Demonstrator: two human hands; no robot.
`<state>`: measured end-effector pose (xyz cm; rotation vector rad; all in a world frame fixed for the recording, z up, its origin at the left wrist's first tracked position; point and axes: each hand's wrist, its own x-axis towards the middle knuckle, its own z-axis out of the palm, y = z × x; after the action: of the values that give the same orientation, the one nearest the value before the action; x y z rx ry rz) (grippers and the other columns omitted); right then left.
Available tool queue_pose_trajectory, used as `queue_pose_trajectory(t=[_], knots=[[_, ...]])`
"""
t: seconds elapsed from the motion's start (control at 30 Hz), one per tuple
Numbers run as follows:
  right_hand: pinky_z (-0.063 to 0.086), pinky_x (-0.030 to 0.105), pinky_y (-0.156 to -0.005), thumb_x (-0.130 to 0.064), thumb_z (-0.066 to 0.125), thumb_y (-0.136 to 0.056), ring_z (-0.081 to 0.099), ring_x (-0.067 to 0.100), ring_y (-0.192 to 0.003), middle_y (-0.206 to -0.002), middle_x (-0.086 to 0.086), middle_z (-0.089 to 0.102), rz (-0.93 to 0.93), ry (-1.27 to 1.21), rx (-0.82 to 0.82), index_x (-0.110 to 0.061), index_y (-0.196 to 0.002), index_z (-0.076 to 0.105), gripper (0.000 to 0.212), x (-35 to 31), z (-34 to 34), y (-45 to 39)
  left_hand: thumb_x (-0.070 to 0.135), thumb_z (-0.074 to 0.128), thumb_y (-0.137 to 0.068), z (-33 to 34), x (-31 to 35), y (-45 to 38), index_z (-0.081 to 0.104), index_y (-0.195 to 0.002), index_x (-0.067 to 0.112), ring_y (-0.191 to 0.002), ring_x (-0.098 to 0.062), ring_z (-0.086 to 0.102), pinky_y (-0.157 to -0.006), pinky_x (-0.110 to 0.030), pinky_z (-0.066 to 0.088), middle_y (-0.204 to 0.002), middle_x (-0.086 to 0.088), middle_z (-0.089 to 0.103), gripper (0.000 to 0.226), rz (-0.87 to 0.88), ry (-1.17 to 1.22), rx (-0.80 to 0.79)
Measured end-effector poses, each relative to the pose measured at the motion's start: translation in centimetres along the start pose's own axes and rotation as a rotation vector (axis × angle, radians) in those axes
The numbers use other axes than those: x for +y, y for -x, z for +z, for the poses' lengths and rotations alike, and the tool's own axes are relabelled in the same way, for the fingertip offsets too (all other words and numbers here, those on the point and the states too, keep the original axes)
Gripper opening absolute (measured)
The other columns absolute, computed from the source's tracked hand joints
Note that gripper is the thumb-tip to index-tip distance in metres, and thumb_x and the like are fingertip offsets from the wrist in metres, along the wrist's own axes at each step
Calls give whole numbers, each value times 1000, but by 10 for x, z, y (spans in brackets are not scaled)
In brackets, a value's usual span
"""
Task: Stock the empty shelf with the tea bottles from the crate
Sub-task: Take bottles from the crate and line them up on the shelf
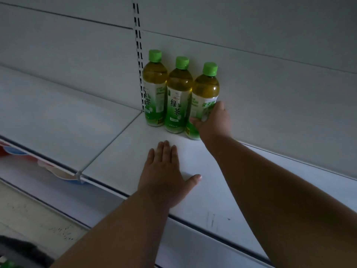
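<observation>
Fingers of the right hand (211, 120) grip an upright tea bottle (204, 97), cap up; left hand (166, 175) lies flat.

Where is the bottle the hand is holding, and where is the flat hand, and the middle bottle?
held bottle (206, 88), head view, on its tea-filled shoulder.
left hand (163, 176), head view, on its back, flat on the shelf.
middle bottle (178, 105), head view, on its label.

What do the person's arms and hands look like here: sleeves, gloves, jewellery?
Both forearms are bare; no sleeves show in the frame. The left hand and right hand wear no gloves, and no rings, watch or wristbands are visible. Fingernails look short and unpainted.
</observation>
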<state>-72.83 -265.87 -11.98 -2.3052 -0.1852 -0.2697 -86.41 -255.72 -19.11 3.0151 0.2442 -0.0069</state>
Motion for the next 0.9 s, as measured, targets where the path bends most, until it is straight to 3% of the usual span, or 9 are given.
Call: queue_pose_trajectory(t=[0.27, 0.43, 0.6, 0.7, 0.77, 0.9], knots=[[48, 32, -79, -40, 84, -75, 58, 22, -103, -117, 4, 57, -15, 8, 13, -13, -118, 47, 63, 5, 6, 1, 89, 2, -72, 2, -1, 1, -12, -157, 11, -153, -24, -16, -124, -45, -5, -166, -13, -14, 116, 6, 47, 21], [49, 36, -93, -48, 80, -77, 52, 25, -117, -133, 7, 50, -136, 117, -28, -14, -139, 39, 82, 12, -26, 51, 87, 20, -79, -5, -2, -2, -1, -160, 14, -154, -24, -4, -124, -42, -1, -168, -10, -1, 111, 0, 88, 6], [46, 34, -89, -51, 73, -82, 54, 24, -119, -140, 3, 49, -288, 228, -307, -24, -145, 35, 79, 1, -73, 104, 71, 48, -88, -28, -8, 39, 22, -157, 18, -148, -26, 26, -120, -41, 18, -163, -7, 26, 91, 6, 167, 133], [47, 41, -99, -57, 69, -82, 47, 24, -130, -149, 1, 43, -395, 320, -426, -27, -148, 31, 83, -24, -83, 135, 66, 56, -87, -48, -26, 95, 29, -156, 20, -144, -27, 33, -117, -43, 25, -161, -8, 32, 87, -1, 137, 164], [43, 46, -104, -61, 68, -81, 43, 28, -133, -150, 4, 41, -472, 415, -507, -26, -149, 29, 85, -49, -74, 166, 65, 62, -84, -63, -48, 142, 33, -154, 21, -142, -26, 37, -115, -42, 31, -159, -7, 35, 88, -65, 117, 169], [42, 48, -98, -63, 66, -79, 44, 32, -126, -141, 8, 42, -686, 518, -646, -27, -144, 33, 81, -108, -36, 245, 66, 62, -84, -84, -107, 247, 31, -154, 23, -138, -23, 39, -111, -39, 37, -156, -3, 35, 89, -259, 50, 126]])
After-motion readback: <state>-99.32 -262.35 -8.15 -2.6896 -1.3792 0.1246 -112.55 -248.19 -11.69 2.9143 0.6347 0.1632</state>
